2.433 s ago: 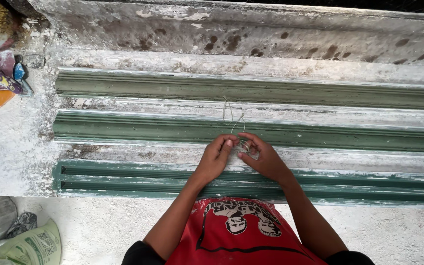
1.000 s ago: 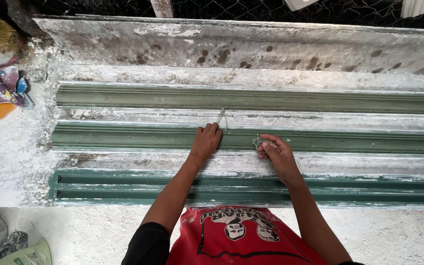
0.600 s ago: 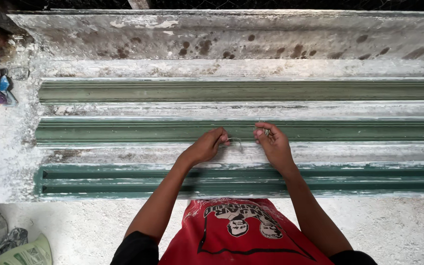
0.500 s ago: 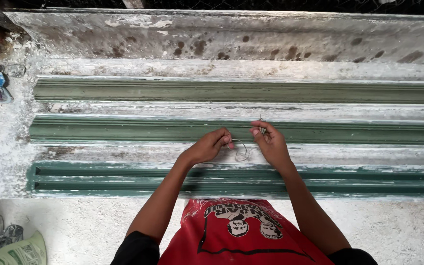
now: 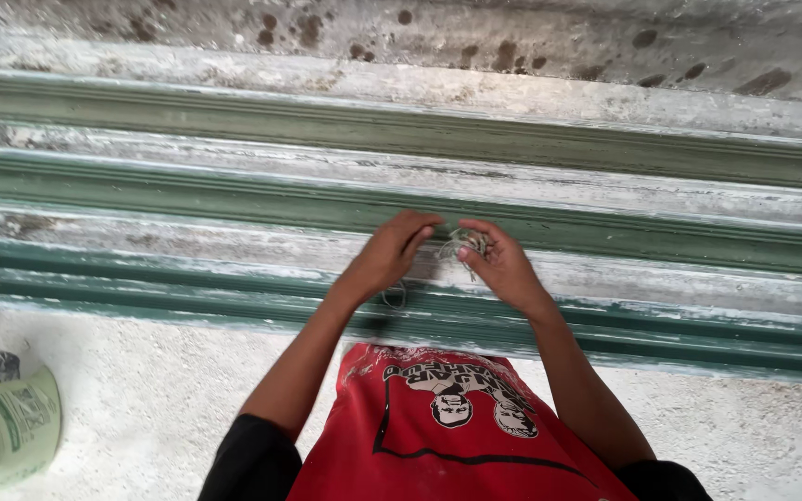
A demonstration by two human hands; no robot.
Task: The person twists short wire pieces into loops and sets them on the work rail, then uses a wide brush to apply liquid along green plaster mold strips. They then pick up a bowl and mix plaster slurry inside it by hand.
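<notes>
A: Drawn closer together than half a second back, and seen from lower and nearer; lost the coloured clutter off the far left edge.
B: And at the left hand point(image 5: 390, 255)?
A: Curled, with fingertips pinching one end of the fibre tangle point(image 5: 464, 243). Cannot tell how firmly.
B: At the right hand point(image 5: 505, 269)?
A: Nipped shut on the wad itself, thumb against forefingers. Held just above the plaster-crusted strip between the middle green mould point(image 5: 234, 199) and the near green mould point(image 5: 141, 288).
B: Anything loose?
A: Yes, one thin loop point(image 5: 394, 297) dangling below the left wrist, close over the near mould's channel. Touching it or not, hard to say.
B: So what could go wrong?
A: Three things, at a guess. Tugged apart too hard, likely to snap strands or slip out of the right pinch and drop into the groove. Left dangling, apt to snag on the mould's edge and jerk the wad free. Looks thin and springy too, so liable to knot tighter rather than loosen.
B: Anything else nearby?
A: Only the red apron point(image 5: 447, 427), leaning close over the near mould, and the green sack point(image 5: 6, 427) at lower left, well apart.
</notes>
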